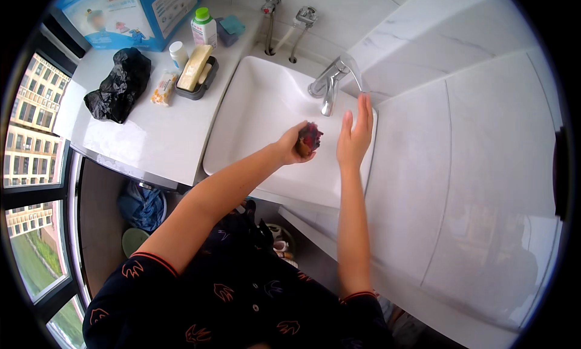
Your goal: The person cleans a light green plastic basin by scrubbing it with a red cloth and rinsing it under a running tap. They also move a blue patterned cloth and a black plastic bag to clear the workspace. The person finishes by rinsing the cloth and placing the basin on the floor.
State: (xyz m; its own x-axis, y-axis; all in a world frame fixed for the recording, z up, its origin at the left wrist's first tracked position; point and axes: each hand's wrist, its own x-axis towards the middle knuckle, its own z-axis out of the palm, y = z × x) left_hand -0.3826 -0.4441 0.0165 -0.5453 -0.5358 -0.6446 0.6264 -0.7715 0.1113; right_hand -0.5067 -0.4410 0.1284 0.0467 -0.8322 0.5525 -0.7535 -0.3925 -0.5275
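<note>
My left hand (295, 147) is curled around a small rounded thing (308, 139), dark red and purple with a brownish lower part; its kind is hard to make out. It is held over the white washbasin (233, 128), above the bowl. My right hand (355, 134) is raised with its fingers stretched upward and the thumb apart. Its fingertips are at the end of the lever of the chrome tap (339, 77); whether they touch it I cannot tell. No water stream can be made out under the spout.
On the counter (166, 128) at left lie a black plastic bag (121, 86), a small packet (163, 89), a soap bar (195, 68) on a dark dish (203, 86), a white bottle with green cap (204, 28) and a large blue box (130, 13). A tiled wall (411, 143) bounds the right.
</note>
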